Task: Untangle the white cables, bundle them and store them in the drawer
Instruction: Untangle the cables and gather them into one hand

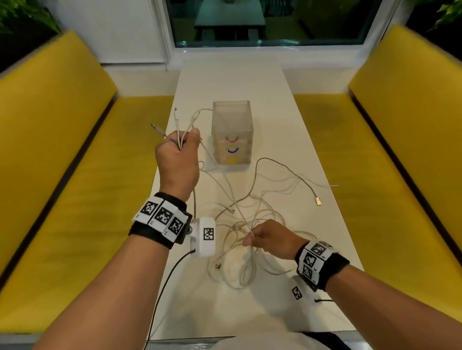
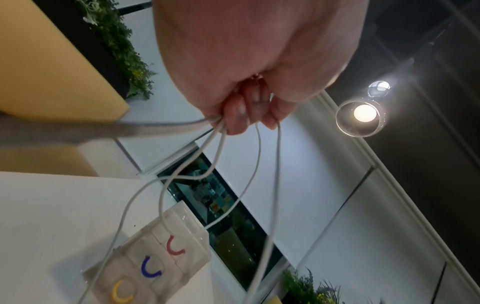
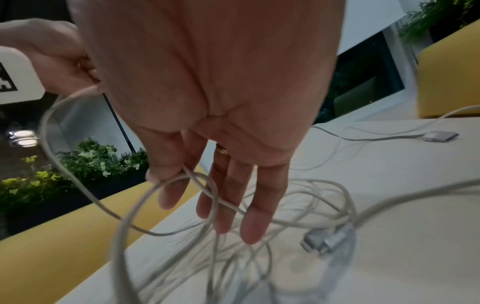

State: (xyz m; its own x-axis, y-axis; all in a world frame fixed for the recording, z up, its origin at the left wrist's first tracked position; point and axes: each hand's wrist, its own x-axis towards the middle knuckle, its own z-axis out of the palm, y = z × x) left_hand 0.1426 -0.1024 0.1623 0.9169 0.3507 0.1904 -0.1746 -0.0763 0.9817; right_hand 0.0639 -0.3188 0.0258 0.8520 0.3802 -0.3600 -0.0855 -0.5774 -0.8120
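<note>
Nearest, in the head view, the right hand (image 1: 270,240) pinches a strand of the white cables (image 1: 246,255) tangled on the table (image 1: 303,320), nearer than the translucent drawer unit (image 1: 232,136). Left of that unit, the left hand (image 1: 178,156) grips several cable ends. Left wrist view: curled fingers (image 2: 241,111) clamp strands hanging before the unit (image 2: 155,265). Right wrist view: thumb and forefinger (image 3: 168,179) pinch a loop, other fingers straight.

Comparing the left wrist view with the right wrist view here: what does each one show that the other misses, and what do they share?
Only the left wrist view shows the left hand's curled fingers gripping several cable strands, and the translucent drawer unit with red, blue and yellow handles. Only the right wrist view shows the right hand with thumb and forefinger pinching one cable while the other fingers hang straight, the tangled pile beneath it, and a connector on the table. Both show white cables, the white table, a yellow bench and plants.
</note>
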